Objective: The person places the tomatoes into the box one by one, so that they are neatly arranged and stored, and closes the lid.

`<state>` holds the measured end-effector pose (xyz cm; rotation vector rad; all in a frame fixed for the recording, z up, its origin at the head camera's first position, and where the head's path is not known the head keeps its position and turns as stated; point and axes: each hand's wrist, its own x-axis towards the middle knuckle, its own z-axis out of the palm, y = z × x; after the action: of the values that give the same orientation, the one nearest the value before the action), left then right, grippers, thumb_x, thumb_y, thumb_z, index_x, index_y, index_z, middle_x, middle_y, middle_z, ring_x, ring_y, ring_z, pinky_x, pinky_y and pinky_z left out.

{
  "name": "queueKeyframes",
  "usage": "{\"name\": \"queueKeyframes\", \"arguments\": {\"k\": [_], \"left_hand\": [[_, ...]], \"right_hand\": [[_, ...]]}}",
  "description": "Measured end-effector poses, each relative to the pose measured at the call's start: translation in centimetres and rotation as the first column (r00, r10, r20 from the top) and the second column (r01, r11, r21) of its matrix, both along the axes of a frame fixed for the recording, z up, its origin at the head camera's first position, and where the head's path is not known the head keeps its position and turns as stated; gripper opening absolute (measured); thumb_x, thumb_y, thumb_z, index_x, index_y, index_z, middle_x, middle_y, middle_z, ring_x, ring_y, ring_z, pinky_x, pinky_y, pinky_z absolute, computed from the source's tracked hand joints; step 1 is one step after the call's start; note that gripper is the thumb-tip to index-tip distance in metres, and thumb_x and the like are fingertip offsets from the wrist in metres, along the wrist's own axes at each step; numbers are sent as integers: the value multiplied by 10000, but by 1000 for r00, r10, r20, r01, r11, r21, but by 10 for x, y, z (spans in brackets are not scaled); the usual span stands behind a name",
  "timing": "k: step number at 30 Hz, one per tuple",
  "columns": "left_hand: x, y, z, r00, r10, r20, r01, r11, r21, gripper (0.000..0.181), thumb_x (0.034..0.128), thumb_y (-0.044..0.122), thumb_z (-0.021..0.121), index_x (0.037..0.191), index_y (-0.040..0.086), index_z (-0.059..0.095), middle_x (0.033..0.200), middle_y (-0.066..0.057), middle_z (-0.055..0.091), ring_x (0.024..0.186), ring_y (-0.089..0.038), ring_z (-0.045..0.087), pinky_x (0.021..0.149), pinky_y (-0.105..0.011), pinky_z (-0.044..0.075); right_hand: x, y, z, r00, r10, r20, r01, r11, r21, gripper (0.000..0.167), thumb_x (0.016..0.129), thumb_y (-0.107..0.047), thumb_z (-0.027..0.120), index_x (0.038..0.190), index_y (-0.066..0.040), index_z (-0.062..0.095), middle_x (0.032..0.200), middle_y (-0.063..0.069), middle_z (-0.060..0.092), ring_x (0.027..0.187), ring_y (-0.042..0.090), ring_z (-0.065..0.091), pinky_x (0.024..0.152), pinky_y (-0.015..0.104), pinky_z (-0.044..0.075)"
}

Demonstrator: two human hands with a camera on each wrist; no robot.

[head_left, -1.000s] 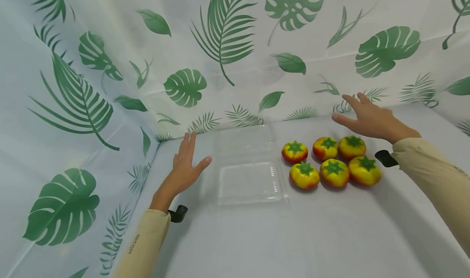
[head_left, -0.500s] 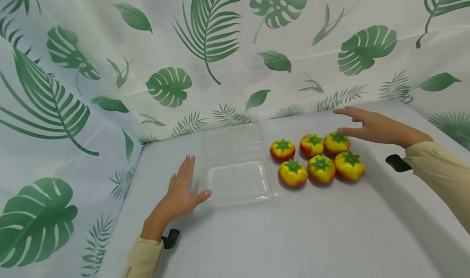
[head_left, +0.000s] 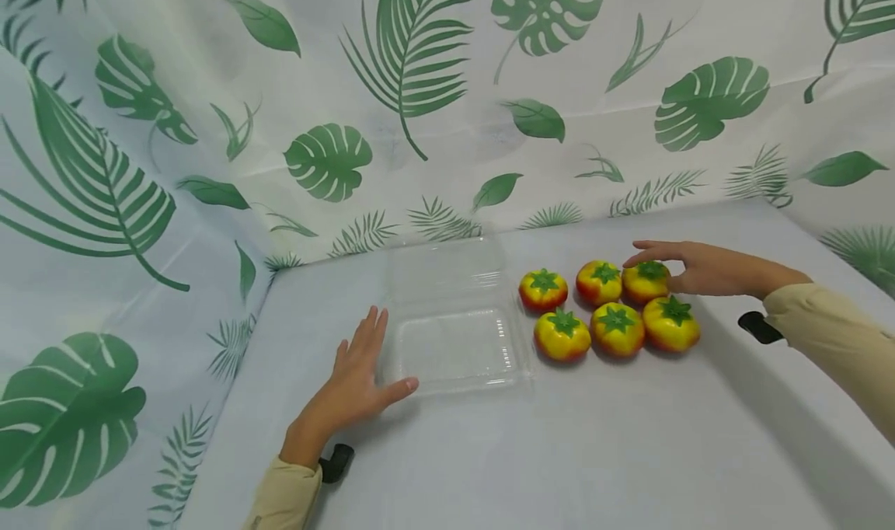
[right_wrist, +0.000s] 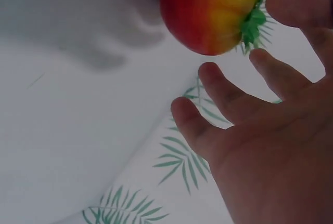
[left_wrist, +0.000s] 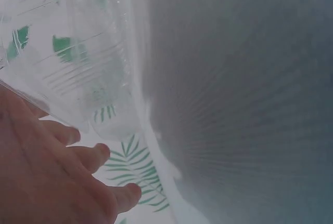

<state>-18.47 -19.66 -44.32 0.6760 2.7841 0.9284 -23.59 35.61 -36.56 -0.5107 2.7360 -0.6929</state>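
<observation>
Several yellow-and-red toy fruits with green leaf tops stand in two rows; the back right one point(head_left: 646, 283) has my right hand point(head_left: 713, 270) over it, fingers at its far side and thumb at its near right. In the right wrist view a fruit point(right_wrist: 208, 13) lies beside the spread fingers of the right hand point(right_wrist: 265, 130); I cannot tell whether they touch it. A clear plastic container point(head_left: 454, 347) lies with its lid spread open behind it. My left hand point(head_left: 349, 382) is at its left edge, fingers extended, holding nothing; the left wrist view shows the hand point(left_wrist: 62, 167) beside the clear plastic point(left_wrist: 93, 52).
The white table point(head_left: 489, 460) extends in front of the container and fruits. A white curtain point(head_left: 447, 71) with green leaf prints rises behind the table and along its left side. A dark strap piece point(head_left: 759, 327) sits at the right wrist.
My right hand has come down and nearer from above the back of the table to the back right fruit. My left hand has moved nearer the front of the container. The view has shifted slightly.
</observation>
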Motion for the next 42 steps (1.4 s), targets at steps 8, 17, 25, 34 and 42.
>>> {"name": "queueKeyframes", "arguments": {"k": [8,17,25,34,42], "left_hand": [[0,0,2,999,-41,27,42,999,-34,1197,937,638,708,1716,31,32,1796,-103,-34,1640,-334,-1,1235,-710,-33],[0,-1,1,997,-53,59,55,998,-30,1247,916,640,742,1712,24,5,1795,-112,-59,1640,-294,-38,1233,-712,-38],[-2,0,3,998,-40,54,43,998,-55,1221,941,656,704,1715,37,-8,1795,-70,-90,1640,-318,-49,1235,-710,-33],[-6,2,11,996,-20,91,26,998,-65,1262,907,669,738,1716,64,-17,1792,-32,-100,1642,-278,-50,1243,-695,-39],[-9,0,13,996,-26,81,31,997,-64,1243,930,673,707,1709,50,-36,1788,-48,-124,1640,-253,-65,1245,-692,-35]], "right_hand": [[7,11,-11,1000,-14,27,13,999,33,657,841,73,671,1485,-40,605,1594,398,373,1410,648,368,1083,818,313],[0,20,-16,999,-30,-15,30,999,29,637,903,33,734,1501,21,515,1457,354,532,1270,554,540,993,719,497],[-4,20,-19,998,-43,-44,46,997,56,603,947,-52,793,1462,26,490,1365,321,594,1197,514,590,964,706,519],[-10,18,-10,992,-122,-45,124,991,41,624,995,-124,765,1454,87,399,1394,424,491,1189,579,534,977,761,470],[-13,9,3,981,-183,-58,181,982,-51,732,1056,-296,709,1503,139,325,1470,428,405,1248,595,486,988,763,463]]}}
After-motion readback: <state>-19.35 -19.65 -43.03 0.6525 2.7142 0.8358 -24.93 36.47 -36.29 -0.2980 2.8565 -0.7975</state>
